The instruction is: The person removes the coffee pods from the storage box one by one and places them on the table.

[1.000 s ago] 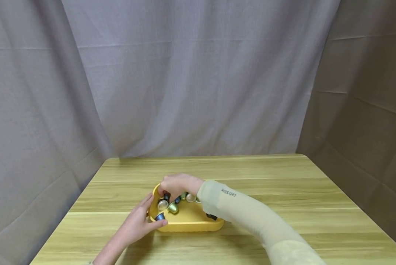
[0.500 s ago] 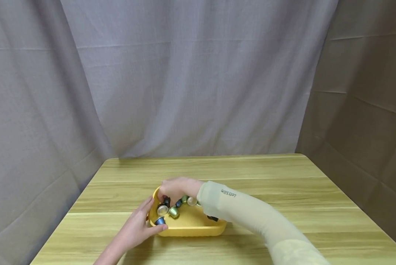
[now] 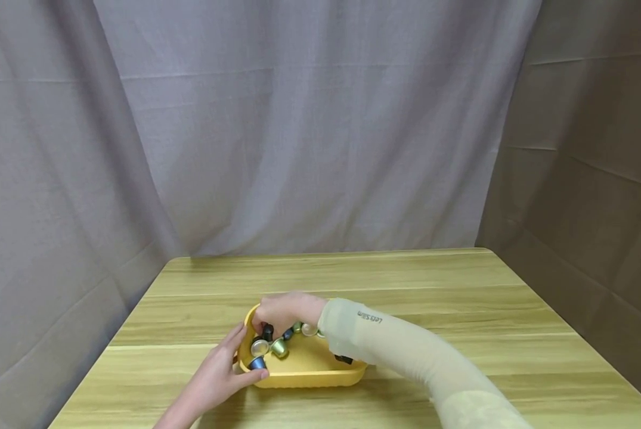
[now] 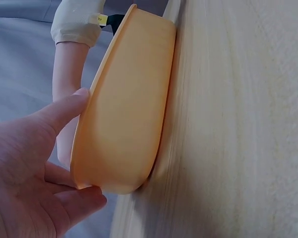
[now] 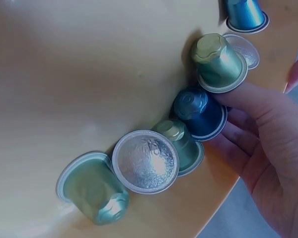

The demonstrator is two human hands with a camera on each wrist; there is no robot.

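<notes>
Head view: yellow tray sits on the tabletop, near its front left; left hand grips the tray's left end, thumb over the rim; right hand reaches in among the capsules.
Left wrist view: thumb and curled fingers clamp the tray wall.
Right wrist view: fingers lie together against a dark blue capsule; whether they pinch it I cannot tell.
</notes>
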